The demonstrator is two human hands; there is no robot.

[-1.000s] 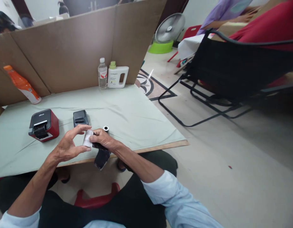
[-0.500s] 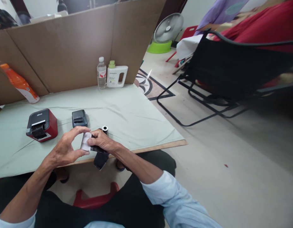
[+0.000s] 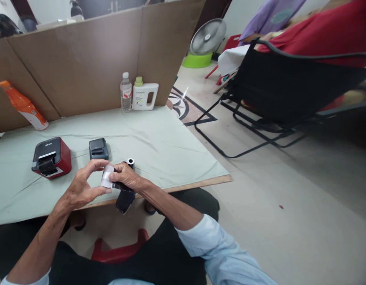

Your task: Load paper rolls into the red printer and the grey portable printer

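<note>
Left hand [image 3: 82,188] fingers pinch a smooth white paper roll [image 3: 106,177]; right hand [image 3: 126,177] fingers grip a black boxy device [image 3: 125,198] over the cloth-covered tabletop [image 3: 159,146].

Your shirt is pale blue, and both sleeves [image 3: 218,253] are pushed up past the elbows, so your forearms are bare. The cloth bunches in soft folds above each elbow. Your trousers [image 3: 159,257] are black. Your left hand [image 3: 79,190] and right hand [image 3: 128,178] wear no gloves.
</note>
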